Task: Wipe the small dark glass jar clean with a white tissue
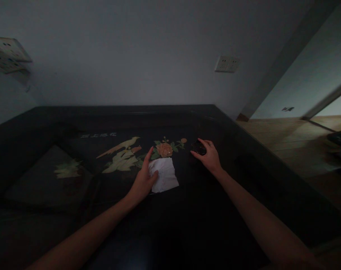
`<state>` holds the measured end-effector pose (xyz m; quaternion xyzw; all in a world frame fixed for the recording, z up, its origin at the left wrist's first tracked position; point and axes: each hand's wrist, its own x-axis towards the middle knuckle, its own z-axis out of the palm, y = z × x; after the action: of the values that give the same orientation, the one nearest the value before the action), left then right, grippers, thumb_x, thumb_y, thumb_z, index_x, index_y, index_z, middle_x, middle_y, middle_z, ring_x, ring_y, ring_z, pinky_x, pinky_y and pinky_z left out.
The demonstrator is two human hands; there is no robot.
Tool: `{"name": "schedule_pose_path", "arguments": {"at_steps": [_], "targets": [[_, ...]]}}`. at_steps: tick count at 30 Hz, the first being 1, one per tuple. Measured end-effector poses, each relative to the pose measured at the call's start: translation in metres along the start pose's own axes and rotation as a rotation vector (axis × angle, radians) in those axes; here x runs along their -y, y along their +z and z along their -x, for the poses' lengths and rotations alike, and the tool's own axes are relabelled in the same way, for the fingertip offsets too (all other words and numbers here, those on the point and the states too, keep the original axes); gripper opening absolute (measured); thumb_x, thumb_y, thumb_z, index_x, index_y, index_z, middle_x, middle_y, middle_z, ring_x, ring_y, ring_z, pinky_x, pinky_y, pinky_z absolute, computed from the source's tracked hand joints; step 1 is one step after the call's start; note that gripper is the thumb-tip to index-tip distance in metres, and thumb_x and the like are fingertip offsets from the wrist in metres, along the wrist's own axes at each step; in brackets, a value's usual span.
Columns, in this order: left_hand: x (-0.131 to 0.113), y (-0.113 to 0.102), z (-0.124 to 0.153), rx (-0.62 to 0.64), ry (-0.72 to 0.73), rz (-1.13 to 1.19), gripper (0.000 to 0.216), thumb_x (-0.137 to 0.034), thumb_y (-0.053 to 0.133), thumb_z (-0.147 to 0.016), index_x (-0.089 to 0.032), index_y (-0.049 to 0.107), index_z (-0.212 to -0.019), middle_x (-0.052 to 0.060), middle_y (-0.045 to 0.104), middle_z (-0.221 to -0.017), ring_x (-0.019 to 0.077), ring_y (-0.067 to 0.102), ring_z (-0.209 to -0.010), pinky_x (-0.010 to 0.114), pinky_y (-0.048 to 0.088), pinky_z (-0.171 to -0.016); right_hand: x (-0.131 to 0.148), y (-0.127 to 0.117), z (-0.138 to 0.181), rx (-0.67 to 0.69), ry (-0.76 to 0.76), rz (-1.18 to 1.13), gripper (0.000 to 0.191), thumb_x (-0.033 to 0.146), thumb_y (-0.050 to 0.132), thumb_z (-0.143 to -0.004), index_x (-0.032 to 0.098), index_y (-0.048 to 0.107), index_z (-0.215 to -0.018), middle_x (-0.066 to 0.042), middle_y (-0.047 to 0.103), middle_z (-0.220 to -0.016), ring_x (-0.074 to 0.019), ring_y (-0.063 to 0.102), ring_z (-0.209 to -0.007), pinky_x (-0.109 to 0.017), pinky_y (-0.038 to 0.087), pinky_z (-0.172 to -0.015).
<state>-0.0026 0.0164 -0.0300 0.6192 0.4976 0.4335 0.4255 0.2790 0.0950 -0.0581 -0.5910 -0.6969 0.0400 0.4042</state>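
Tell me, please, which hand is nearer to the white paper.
Left: the left hand touches the left edge of the white paper; the right hand is apart from it, to the right.

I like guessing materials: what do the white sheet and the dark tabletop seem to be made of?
The white sheet: probably paper, matte, judging by its slight creases and uneven edges. The dark tabletop: perhaps glass or lacquer, glossy, since it shows reflections; dim light leaves that open.

Left fingers [147, 157] hold 1 white paper [166, 175]; right fingers [205, 142] grip 1 dark object [198, 147].
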Motion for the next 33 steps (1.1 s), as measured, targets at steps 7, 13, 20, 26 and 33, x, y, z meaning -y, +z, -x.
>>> {"name": "schedule_pose_path", "arguments": {"at_steps": [7,13,20,26,33], "targets": [[0.000,0.002,0.001,-0.011,-0.028,0.025,0.074,-0.012,0.056,-0.077,-0.022,0.028,-0.145,0.009,0.042,-0.144,0.0241,0.039,-0.133,0.037,0.026,-0.112,-0.002,0.003,0.000,0.044,0.003,0.049,0.067,0.056,0.065,-0.072,0.018,0.057,-0.126,-0.014,0.056,-0.117,-0.0307,0.056,-0.107,-0.046,0.045,-0.093],[0.006,0.003,0.001,0.055,-0.102,0.109,0.075,-0.019,0.056,-0.080,-0.022,0.022,-0.147,0.009,0.060,-0.122,0.0215,0.060,-0.102,0.040,0.039,-0.102,-0.005,0.005,0.001,0.070,-0.013,0.067,0.070,0.057,0.064,-0.073,0.013,0.057,-0.127,-0.017,0.056,-0.119,-0.0311,0.056,-0.109,-0.045,0.044,-0.096],[0.002,0.003,0.000,0.005,-0.111,0.128,0.070,-0.017,0.059,-0.077,-0.021,0.035,-0.142,0.007,0.059,-0.122,0.0221,0.057,-0.109,0.035,0.036,-0.103,-0.005,0.006,0.001,0.078,0.000,0.054,0.068,0.060,0.063,-0.073,0.018,0.056,-0.127,-0.015,0.055,-0.119,-0.0313,0.055,-0.110,-0.047,0.044,-0.095],[0.006,0.002,-0.002,0.021,-0.166,0.149,0.063,-0.016,0.053,-0.080,-0.022,0.038,-0.140,0.005,0.064,-0.108,0.0178,0.060,-0.086,0.030,0.046,-0.086,-0.003,0.004,0.002,0.111,0.012,0.096,0.072,0.062,0.060,-0.074,0.016,0.053,-0.129,-0.017,0.055,-0.120,-0.0322,0.056,-0.109,-0.047,0.045,-0.094],[0.000,-0.003,-0.007,-0.015,-0.281,0.272,0.050,-0.020,0.055,-0.080,-0.022,0.052,-0.130,-0.002,0.062,-0.074,0.0129,0.053,-0.059,0.020,0.041,-0.054,0.027,-0.016,-0.003,0.054,-0.063,0.122,0.074,0.065,0.052,-0.079,0.017,0.047,-0.134,-0.018,0.044,-0.140,-0.0364,0.038,-0.130,-0.055,0.032,-0.105]]}}
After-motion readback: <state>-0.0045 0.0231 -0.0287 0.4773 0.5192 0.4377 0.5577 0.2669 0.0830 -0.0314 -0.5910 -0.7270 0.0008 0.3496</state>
